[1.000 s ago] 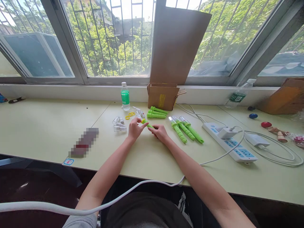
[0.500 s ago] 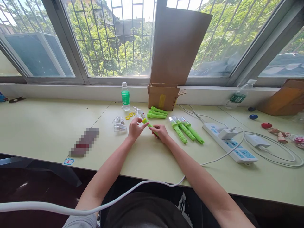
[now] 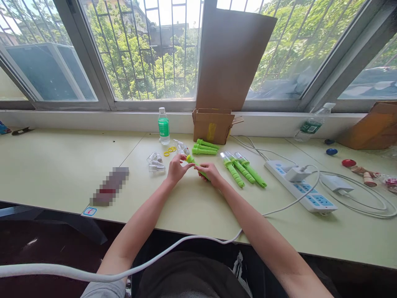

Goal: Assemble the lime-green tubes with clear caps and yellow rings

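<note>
My left hand [image 3: 175, 169] pinches the near end of a green ribbed tube [image 3: 192, 161] just above the pale table [image 3: 62, 165]. My right hand [image 3: 209, 171] is wrapped round the same tube's other end. Both hands are closed on it. Left of my left hand lie clear plastic caps [image 3: 154, 162]. Yellow rings [image 3: 169, 150] sit behind them. Three finished green tubes with clear tips [image 3: 243, 169] lie right of my right hand. More green tubes [image 3: 204, 148] lie stacked in front of a cardboard box [image 3: 212, 125].
A water bottle [image 3: 163, 126] stands behind the rings. A white power strip [image 3: 299, 185] with plugs and cables lies at right. A second bottle [image 3: 312, 123] leans by the sill. Small red and blue items [image 3: 347, 162] lie at far right. A white cable [image 3: 173, 244] crosses the table's front edge.
Both hands stayed in place on the green tube; the fingers shifted slightly and the tube's tip sits a bit closer to my left fingers.
</note>
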### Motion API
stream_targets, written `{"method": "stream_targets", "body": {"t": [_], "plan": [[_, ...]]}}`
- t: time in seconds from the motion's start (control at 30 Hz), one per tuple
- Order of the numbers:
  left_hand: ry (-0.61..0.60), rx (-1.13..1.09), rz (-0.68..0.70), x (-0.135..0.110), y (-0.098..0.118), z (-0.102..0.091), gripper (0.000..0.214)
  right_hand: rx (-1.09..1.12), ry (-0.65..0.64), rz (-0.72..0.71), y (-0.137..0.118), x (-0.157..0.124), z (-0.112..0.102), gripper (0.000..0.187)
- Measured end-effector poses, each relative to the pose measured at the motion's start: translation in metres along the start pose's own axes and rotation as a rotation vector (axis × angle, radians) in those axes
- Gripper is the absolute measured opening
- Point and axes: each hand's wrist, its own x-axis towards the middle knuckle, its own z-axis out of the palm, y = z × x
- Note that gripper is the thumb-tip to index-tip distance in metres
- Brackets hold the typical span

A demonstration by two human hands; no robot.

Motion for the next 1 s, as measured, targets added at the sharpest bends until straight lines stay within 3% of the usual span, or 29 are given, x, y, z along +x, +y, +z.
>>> {"method": "stream_targets", "body": {"t": [0.73,0.87,1.0], "plan": [[-0.018,-0.083,-0.011,0.003,0.0037,-0.0004,0.035,0.149,-0.088,0.053,-0.0012,0.0004,-0.0071,0.032],[-0.014,-0.055,-0.011,0.0017,0.0016,0.0004,0.033,0.078,-0.072,0.033,-0.0006,0.0001,-0.0042,0.033],[0.008,0.005,0.022,0.0009,0.0004,-0.0003,0.03,-0.176,0.045,-0.098,-0.0007,-0.002,0.0008,0.04]]}}
